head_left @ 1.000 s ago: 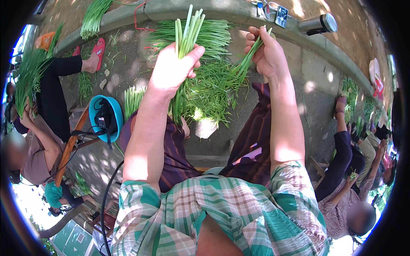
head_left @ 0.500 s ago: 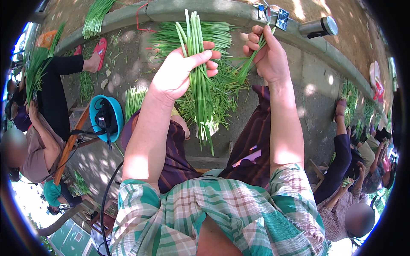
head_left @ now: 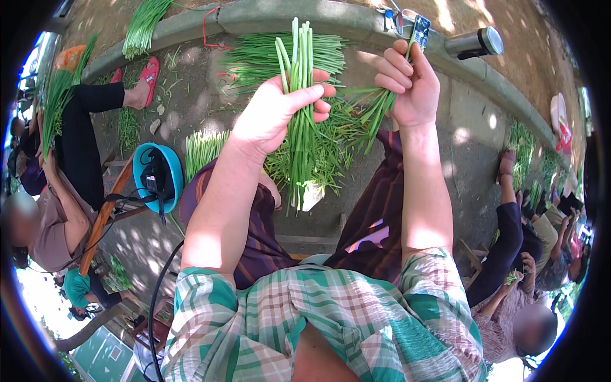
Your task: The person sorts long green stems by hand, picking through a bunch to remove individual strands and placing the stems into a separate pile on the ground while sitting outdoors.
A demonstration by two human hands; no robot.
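My left hand [head_left: 273,111] is wrapped round a bunch of long green stalks [head_left: 299,159], pale ends up, leaves hanging down. To its right, my right hand [head_left: 410,95] pinches a few thinner green stalks [head_left: 379,111] between thumb and fingers; they slant down to the left. Below both hands lies a loose heap of cut greens [head_left: 334,146]. Beyond them a neat pile of stalks [head_left: 321,54] lies crosswise by the kerb, and another bundle [head_left: 200,149] rests beside my left knee.
A kerb [head_left: 267,14] curves behind, with a phone [head_left: 421,28] and steel flask [head_left: 472,42]. At left are a blue basin [head_left: 172,178] holding a black object, a wooden stool [head_left: 95,235] and a seated person [head_left: 57,229]. Other people [head_left: 509,305] sit at right.
My left hand has shifted right, and its bunch now hangs straight down across the heap. My right hand has moved slightly right, the stalks still pinched in it.
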